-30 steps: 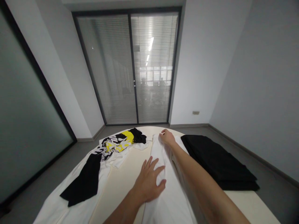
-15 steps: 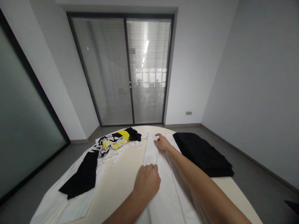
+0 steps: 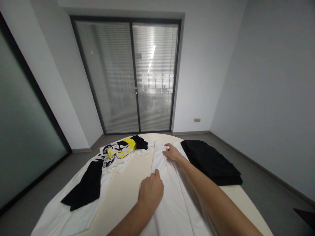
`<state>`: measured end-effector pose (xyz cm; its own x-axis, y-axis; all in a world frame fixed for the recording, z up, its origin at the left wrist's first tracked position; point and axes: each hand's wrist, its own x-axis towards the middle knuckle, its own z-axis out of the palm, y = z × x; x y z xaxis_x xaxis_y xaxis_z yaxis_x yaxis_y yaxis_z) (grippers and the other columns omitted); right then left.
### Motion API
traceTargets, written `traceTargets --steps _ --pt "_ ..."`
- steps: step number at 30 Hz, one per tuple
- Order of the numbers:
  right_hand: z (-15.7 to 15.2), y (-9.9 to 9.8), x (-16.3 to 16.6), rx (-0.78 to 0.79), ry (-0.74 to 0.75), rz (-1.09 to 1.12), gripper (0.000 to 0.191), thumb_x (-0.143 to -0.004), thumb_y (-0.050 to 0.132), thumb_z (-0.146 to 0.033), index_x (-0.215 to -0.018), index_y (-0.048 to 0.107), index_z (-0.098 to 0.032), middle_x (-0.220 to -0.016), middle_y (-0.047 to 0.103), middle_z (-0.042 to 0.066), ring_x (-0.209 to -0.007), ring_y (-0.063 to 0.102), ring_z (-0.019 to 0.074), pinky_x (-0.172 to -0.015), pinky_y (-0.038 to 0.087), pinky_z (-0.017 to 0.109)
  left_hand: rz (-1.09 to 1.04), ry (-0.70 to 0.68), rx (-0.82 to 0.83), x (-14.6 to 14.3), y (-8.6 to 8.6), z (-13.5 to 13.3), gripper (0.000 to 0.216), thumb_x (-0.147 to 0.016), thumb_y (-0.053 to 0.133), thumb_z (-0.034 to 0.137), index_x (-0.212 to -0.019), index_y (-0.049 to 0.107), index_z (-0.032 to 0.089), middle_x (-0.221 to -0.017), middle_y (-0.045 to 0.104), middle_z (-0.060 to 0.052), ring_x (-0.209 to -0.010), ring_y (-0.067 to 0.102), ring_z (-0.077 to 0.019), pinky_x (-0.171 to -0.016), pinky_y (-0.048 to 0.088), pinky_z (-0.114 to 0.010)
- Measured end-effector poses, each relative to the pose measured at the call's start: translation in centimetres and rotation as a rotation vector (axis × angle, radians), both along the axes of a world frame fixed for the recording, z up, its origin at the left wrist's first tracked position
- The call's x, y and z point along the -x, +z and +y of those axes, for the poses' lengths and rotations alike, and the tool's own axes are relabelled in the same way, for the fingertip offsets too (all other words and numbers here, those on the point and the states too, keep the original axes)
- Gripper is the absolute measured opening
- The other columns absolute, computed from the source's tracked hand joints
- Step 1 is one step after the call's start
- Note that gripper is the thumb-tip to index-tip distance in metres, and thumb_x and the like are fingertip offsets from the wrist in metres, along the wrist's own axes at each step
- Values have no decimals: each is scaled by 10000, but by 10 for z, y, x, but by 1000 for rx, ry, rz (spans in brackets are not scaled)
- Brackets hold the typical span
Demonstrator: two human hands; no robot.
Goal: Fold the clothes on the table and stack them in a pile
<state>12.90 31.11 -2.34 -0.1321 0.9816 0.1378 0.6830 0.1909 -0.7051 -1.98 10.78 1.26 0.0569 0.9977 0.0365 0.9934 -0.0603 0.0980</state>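
A long white garment [image 3: 169, 196] lies lengthwise over the table in front of me, its far end near the table's back edge. My left hand [image 3: 151, 188] is closed on the garment's left edge, about halfway along, with the fingers curled and the tips partly hidden. Farther off, my right hand [image 3: 172, 152] pinches the white fabric near its far end. What kind of garment it is, I cannot tell.
Folded black cloth [image 3: 210, 162] is stacked on the right side of the table [image 3: 123, 190]. Along the left lie a white, black and yellow printed garment [image 3: 120, 149], a black piece [image 3: 86, 188] and more white cloth [image 3: 78, 219]. A glass door with blinds [image 3: 123, 78] stands behind.
My left hand has shifted slightly left and away from me along the garment's edge. The right hand stays near the far end, with its fingers slightly changed. The view has tilted a little.
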Motion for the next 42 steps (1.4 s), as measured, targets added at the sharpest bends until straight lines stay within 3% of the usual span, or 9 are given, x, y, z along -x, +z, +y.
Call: traceTargets --steps 6,12,17,21,24,28,32,38,42 --pt "-5 4 5 -41 38 -46 376 -772 689 -189 -1147 694 -215 -772 680 -10 -707 622 148 -707 447 236 -12 -25 25 5 11 2 282 -982 405 141 -1160 622 120 -1017 720 -151 -942 714 -292 -788 528 -376" --pt "-5 14 7 -72 18 -79 263 -878 551 -174 -1064 734 -197 -941 730 38 -847 663 162 -778 462 236 -164 -32 -55 -1 28 0 190 -1003 465 226 -1140 595 204 -1089 709 -69 -963 700 -230 -798 493 -308" --pt "-18 21 0 -91 -17 -177 287 -890 529 -172 -1110 713 -176 -1097 716 76 -999 646 189 -897 439 258 -296 -110 94 -3 19 -1 344 -933 592 286 -1265 542 211 -1141 692 -60 -1028 671 -217 -889 462 -296" --pt "-40 23 -1 -129 -49 -252 347 -930 501 -257 -1232 657 -191 -1260 635 129 -1145 582 243 -985 397 328 -237 -151 129 -1 10 -4 396 -910 579 285 -1293 542 189 -1198 660 -95 -1051 661 -260 -908 470 -347" --pt "-64 21 3 -91 -61 -357 485 -938 501 -425 -1375 553 -222 -1380 559 158 -1256 499 327 -1031 365 457 -162 -162 142 2 14 -7 406 -900 569 298 -1288 552 181 -1226 634 -113 -1049 662 -291 -899 482 -380" --pt "-91 11 8 133 -69 -526 795 -916 375 -692 -1572 272 -253 -1621 257 159 -1459 188 459 -1103 143 672 -117 -218 181 11 24 -18 466 -856 603 353 -1285 563 174 -1239 608 -132 -1059 646 -313 -914 485 -412" --pt "-97 -2 11 194 -56 -575 838 -918 213 -752 -1603 138 -275 -1677 55 95 -1502 -20 440 -1129 -23 671 -91 -259 141 18 21 -24 388 -864 567 336 -1208 617 163 -1260 591 -139 -1127 585 -333 -931 483 -444" --pt "-72 -3 13 157 -87 -558 846 -908 215 -767 -1597 179 -277 -1676 79 82 -1505 -18 430 -1138 -32 664 -136 -228 28 26 9 -26 553 -918 491 344 -1433 467 143 -1396 537 -140 -1244 490 -329 -1019 429 -439" --pt "-63 5 11 122 -79 -492 817 -920 259 -742 -1576 263 -256 -1661 157 107 -1504 39 426 -1140 9 662 -154 -116 69 38 10 -48 598 -884 522 362 -1428 452 126 -1361 549 -181 -1218 533 -340 -988 443 -450"
